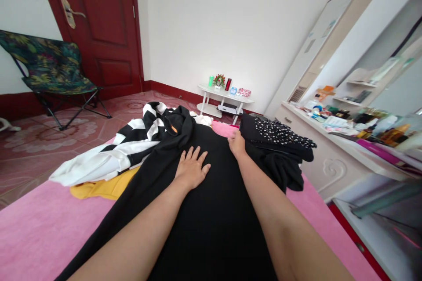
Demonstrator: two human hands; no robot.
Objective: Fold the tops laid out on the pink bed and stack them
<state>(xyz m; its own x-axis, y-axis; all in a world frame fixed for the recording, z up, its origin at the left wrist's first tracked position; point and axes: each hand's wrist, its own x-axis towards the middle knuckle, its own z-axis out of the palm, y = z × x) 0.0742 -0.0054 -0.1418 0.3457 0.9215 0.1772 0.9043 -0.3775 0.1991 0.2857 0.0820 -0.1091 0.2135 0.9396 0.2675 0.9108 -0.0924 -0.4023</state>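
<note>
A long black garment (219,215) lies spread over the bed, its exact kind not clear from here. My left hand (192,169) rests flat on its upper part, fingers apart. At the garment's upper right edge, my right hand (236,144) has its fingers closed on the fabric. Bunched black cloth with a small orange mark (174,129) sits at the upper left. Beside it is a black-and-white striped garment (132,145), lying partly over a yellow one (105,186). Folded dark clothes (277,136), the top one with white dots, are stacked just right of my right hand.
Pink bedding (42,237) covers the bed. On the right stands a dresser (332,153) crowded with bottles and small items. A white side table (224,96) with a flower pot is by the far wall. A folding chair (59,68) stands near the red door (99,17).
</note>
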